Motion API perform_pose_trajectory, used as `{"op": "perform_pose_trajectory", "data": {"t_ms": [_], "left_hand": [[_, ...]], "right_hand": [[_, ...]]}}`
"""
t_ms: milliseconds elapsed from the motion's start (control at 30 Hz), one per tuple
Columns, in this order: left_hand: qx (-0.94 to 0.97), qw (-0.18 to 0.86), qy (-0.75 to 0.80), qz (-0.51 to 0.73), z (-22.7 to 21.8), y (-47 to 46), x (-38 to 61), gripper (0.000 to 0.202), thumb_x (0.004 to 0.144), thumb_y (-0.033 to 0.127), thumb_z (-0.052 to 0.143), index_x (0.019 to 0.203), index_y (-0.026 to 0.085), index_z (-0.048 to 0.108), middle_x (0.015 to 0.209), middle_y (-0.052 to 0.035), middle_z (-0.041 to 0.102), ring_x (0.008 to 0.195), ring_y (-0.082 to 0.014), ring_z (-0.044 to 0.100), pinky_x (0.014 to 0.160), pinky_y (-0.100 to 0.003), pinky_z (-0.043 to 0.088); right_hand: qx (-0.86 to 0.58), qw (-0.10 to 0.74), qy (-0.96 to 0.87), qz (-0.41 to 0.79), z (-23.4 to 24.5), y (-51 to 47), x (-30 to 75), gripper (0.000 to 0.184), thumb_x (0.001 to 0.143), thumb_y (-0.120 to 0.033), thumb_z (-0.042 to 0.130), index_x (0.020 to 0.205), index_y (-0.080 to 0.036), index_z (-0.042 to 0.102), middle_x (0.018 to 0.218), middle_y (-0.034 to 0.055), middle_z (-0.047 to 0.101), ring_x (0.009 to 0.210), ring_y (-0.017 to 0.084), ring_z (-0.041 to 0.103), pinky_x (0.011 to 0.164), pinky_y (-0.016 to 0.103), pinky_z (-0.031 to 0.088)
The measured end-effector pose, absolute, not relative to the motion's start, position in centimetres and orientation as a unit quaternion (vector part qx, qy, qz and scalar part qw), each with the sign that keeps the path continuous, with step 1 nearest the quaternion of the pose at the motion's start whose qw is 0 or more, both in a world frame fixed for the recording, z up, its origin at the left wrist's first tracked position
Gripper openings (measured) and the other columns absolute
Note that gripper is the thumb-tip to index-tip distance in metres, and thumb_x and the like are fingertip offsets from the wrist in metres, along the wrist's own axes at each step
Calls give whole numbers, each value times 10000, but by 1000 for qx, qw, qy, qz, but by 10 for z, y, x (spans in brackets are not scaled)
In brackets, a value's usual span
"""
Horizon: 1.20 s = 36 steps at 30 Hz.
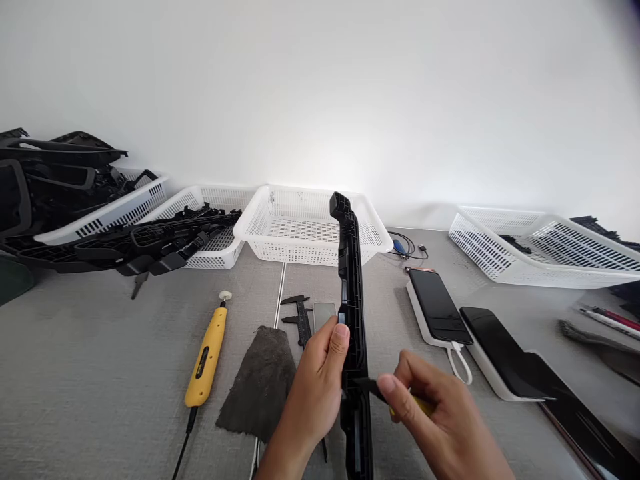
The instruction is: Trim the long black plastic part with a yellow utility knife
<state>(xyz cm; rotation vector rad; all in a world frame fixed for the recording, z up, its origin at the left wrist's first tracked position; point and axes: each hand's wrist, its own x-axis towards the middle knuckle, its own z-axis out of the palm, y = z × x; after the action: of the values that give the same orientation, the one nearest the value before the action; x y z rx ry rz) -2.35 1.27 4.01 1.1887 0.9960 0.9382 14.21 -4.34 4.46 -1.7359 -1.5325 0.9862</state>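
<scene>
My left hand (313, 387) grips a long black plastic trim part (351, 280) held up lengthwise, its hooked end pointing toward the far baskets. My right hand (440, 417) holds a small tool with a yellow handle (423, 405), and its dark tip touches the part's right edge near my left thumb. Under my hands a dark grey cloth (260, 383) lies on the grey table (100, 373), beside a black caliper (300, 317) and a small grey block (324, 315).
A yellow corded rotary tool (206, 357) lies at left. White baskets (305, 227) line the back, the left ones piled with black plastic parts (125, 240). Two phones on white power banks (437, 307) lie at right, and another white basket (530, 250) beyond them.
</scene>
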Motion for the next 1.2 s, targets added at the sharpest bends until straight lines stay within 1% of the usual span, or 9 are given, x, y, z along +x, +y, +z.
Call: {"op": "perform_pose_trajectory", "data": {"t_ms": [267,433,533,667,800,900,1000,1067,1200], "left_hand": [[535,623,420,386,44,14,-26,501,1059,645,383,786,226,414,746,57,358,690,-135,327,648,-262,325],[551,639,400,357,45,14,-28,535,1045,657,411,730,228,367,701,64,309,650,-129,275,597,-273,271],[562,647,387,342,47,15,-27,550,1043,646,428,698,228,339,681,64,285,634,-127,255,576,-280,248],[569,665,363,321,48,15,-28,521,1060,610,416,721,215,418,696,55,324,640,-125,276,571,-279,250],[548,672,365,339,45,14,-27,482,1051,573,483,739,207,456,702,57,314,655,-123,276,579,-261,262],[508,693,364,360,44,14,-26,379,1042,516,532,846,196,587,747,42,428,695,-130,369,641,-239,343],[468,707,361,389,44,16,-26,234,1020,395,562,1067,213,702,915,-8,622,860,-176,537,835,-268,452],[458,709,358,399,44,17,-26,245,993,303,557,1149,218,726,997,-30,680,939,-199,573,904,-287,462],[438,723,354,400,40,19,-25,341,947,176,521,1215,235,724,1043,-19,721,843,-166,560,756,-245,448]], "right_hand": [[-691,331,-551,331,37,-41,150,583,952,-733,520,670,-229,440,627,-35,438,592,123,397,545,257,290],[-676,286,-575,362,42,-38,152,631,914,-796,496,640,-237,395,587,-32,443,579,126,407,542,261,278],[-678,295,-569,359,43,-37,153,639,899,-809,503,632,-235,416,590,-33,434,580,126,399,538,256,288],[-712,351,-521,313,42,-37,157,626,916,-795,495,641,-237,423,595,-41,413,568,121,381,532,248,318],[-679,303,-561,363,42,-36,157,638,899,-816,491,643,-236,412,604,-29,448,589,132,426,546,254,322],[-682,301,-559,362,40,-36,155,626,914,-797,498,652,-233,426,608,-27,468,593,133,437,555,259,323],[-709,365,-518,310,37,-35,154,599,943,-756,508,661,-235,421,614,-36,450,582,122,405,548,256,317],[-698,381,-516,318,37,-35,154,586,954,-742,504,668,-237,421,615,-39,447,574,120,401,542,253,316],[-648,316,-565,401,40,-35,153,605,949,-762,479,659,-235,414,606,-40,431,580,122,405,543,251,304]]}}
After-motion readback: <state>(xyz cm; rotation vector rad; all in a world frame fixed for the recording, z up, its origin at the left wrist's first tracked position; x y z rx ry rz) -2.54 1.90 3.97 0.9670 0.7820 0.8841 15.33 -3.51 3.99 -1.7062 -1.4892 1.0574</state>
